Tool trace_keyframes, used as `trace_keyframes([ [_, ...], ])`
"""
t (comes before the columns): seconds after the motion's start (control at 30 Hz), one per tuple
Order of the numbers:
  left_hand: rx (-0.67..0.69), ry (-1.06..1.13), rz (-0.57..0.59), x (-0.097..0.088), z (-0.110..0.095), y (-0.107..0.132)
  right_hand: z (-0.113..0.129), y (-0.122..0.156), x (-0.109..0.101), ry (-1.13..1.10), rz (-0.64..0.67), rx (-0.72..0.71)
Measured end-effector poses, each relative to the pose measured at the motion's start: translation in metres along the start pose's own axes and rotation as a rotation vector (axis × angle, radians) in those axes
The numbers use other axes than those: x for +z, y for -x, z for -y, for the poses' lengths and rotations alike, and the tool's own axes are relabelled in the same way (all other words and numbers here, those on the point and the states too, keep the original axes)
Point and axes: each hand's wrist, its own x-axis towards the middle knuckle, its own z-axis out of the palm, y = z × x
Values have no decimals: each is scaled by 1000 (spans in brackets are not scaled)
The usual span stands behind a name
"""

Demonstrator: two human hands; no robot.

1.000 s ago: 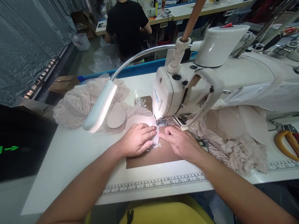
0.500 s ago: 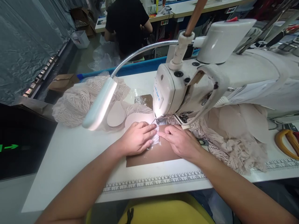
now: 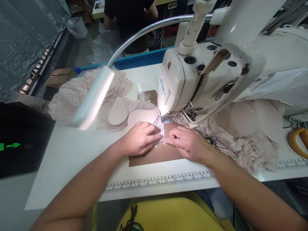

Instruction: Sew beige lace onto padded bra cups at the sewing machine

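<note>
White surface (image 3: 64,150), with a printed ruler (image 3: 158,183) along the near edge and a blue strip (image 3: 149,57) along the far edge. Over the right half, a white sewing machine (image 3: 173,77) marked JUKI. At the needle area, near the middle of the surface, a strip of lace (image 3: 161,128), partly over a brown sheet (image 3: 144,159) set toward the near edge.

On the lace, left hand (image 3: 141,138), with fingers bent and close together. Opposite, right hand (image 3: 189,143), with index finger extended to the right margin of the lace. Grip of both hands: at the lace; pinching or mere pressing, impossible to tell.

Just beyond the left hand, a pale pad (image 3: 138,117). Toward the far left corner, a heap of netted fabric (image 3: 68,98), partly behind a lit lamp (image 3: 93,98) on a flexible metal neck (image 3: 149,27). Right of the right hand, a crumpled fabric pile (image 3: 257,155).

In the room: at left, a silvery curtain (image 3: 29,32) and a green arrow sign (image 3: 13,145); beyond the far edge, a cardboard box (image 3: 60,77), a white bin (image 3: 77,28) and a person in black (image 3: 127,22).
</note>
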Motion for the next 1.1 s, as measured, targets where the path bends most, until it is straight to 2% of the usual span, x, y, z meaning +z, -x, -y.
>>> trace_keyframes([
  [0.47,23,-66,59,-1,-3,-1,1,-1,0,-109,-37,-28],
  [0.63,14,-79,67,-1,-4,-2,0,0,2,-131,-117,-11],
  [0.77,14,-77,54,-1,-5,-1,1,1,5,-63,-140,-17],
  [0.97,-11,-14,44,-2,-5,-2,8,-2,4,82,-86,-55],
  [1.1,-88,7,25,-3,-4,-7,10,-3,2,77,-89,-47],
])
